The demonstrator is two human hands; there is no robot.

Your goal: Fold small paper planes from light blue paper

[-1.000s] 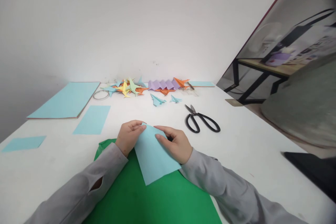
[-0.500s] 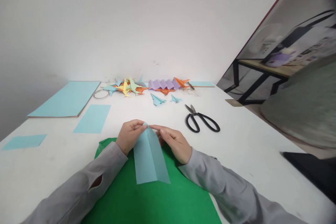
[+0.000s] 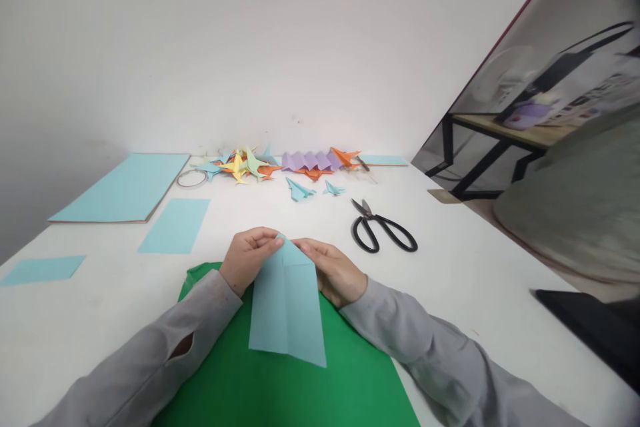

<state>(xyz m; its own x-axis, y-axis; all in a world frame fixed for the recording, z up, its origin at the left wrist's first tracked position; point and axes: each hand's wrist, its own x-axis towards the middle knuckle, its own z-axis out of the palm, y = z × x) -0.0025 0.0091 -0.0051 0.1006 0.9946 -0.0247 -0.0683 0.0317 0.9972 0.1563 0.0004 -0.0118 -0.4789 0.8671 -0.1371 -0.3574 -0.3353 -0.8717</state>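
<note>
A light blue sheet of paper [image 3: 287,313] with a crease down its middle is held up over a green mat [image 3: 280,390]. My left hand [image 3: 249,259] pinches its top edge near the crease, thumb in front. At the upper right, my right hand [image 3: 336,270] grips the paper by a corner that is folded down toward the crease as a triangular flap. Some fingers of both hands are hidden behind the sheet.
Black-handled scissors [image 3: 384,227] lie with blades parted at right. Two blue folded planes [image 3: 300,190] and a pile of colourful folded paper [image 3: 250,163] sit by the wall. Blue paper pieces [image 3: 174,225] and a blue pad [image 3: 123,187] are at left; a dark flat object [image 3: 585,327] lies at right.
The paper's upper right corner has been folded over toward the middle crease. My right hand has closed on that side, and the sheet has opened out flatter.
</note>
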